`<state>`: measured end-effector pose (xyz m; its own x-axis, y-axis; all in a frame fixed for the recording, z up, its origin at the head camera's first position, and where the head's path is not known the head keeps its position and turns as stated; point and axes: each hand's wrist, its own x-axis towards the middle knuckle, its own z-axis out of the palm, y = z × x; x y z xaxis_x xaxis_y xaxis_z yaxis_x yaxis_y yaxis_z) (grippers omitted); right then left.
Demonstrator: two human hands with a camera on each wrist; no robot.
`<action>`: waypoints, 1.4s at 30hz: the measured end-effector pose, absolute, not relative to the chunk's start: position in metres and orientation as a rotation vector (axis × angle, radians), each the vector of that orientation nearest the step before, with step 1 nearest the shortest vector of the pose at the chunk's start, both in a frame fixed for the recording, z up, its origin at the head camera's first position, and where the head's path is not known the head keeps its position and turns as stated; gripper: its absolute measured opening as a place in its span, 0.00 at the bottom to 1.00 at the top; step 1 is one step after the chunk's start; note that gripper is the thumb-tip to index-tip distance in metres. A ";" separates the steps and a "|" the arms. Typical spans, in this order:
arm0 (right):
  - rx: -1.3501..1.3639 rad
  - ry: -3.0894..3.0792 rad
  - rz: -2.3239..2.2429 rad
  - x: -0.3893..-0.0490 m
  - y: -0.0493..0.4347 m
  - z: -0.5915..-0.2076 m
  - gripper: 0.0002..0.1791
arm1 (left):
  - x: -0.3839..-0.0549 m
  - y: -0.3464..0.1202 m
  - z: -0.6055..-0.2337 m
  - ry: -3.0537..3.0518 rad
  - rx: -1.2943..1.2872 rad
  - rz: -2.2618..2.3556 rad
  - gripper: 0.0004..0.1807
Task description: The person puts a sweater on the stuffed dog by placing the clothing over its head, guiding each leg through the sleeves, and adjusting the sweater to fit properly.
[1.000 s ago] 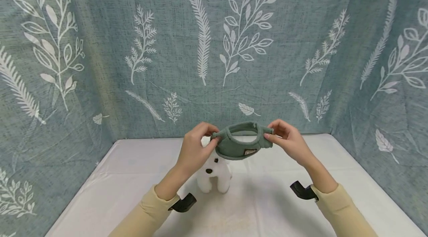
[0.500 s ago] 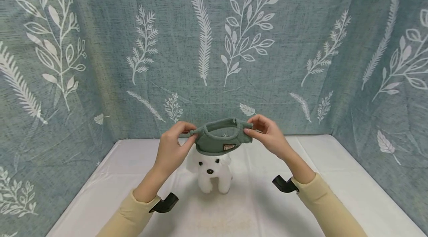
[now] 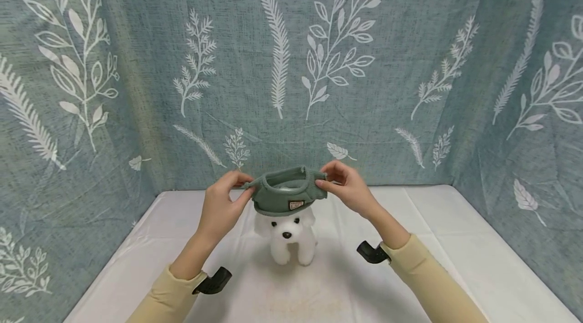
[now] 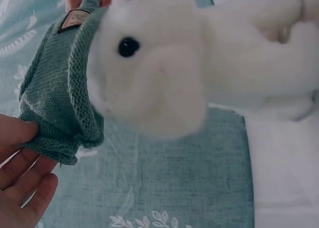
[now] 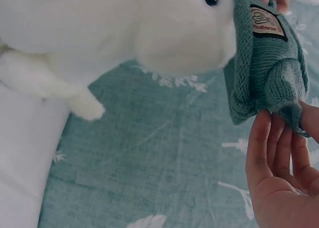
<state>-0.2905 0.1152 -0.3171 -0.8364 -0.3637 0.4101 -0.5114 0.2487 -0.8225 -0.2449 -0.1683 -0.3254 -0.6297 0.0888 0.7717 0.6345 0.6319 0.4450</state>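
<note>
A small green knitted sweater [image 3: 278,200] with a sewn-on label is stretched between both hands, level with the top of a white plush dog's head. The plush dog [image 3: 291,242] stands on the table facing me, its eyes and nose showing below the sweater's hem. My left hand [image 3: 221,206] pinches one sleeve between thumb and fingers; the left wrist view shows the hem [image 4: 82,83] around the crown of the dog's head. My right hand [image 3: 348,189] pinches the other sleeve [image 5: 284,91]. White fur shows through the neck opening in the head view.
A white cloth covers the table [image 3: 387,282]. Teal curtains [image 3: 255,85] with white leaf prints hang at the back and both sides. Black wrist mounts [image 3: 214,281] sit at the cuffs of the beige sleeves [image 3: 428,282].
Both hands have carried the sweater left, from beside the plush dog's head to directly over it, then slightly lower. The dog's face has come into full view and the dog stays in place.
</note>
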 end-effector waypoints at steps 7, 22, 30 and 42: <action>0.856 -2.378 1.636 -0.293 0.108 -0.324 0.12 | -0.246 -0.174 -0.333 -2.133 -0.535 -0.935 0.08; 0.788 -2.461 1.697 -0.295 0.102 -0.342 0.14 | -0.248 -0.180 -0.351 -2.233 -0.469 -0.980 0.08; 0.698 -2.509 1.705 -0.295 0.101 -0.352 0.15 | -0.250 -0.184 -0.362 -2.307 -0.449 -1.030 0.08; 0.515 -2.621 1.881 -0.296 0.100 -0.359 0.17 | -0.252 -0.184 -0.380 -2.443 -0.410 -1.143 0.05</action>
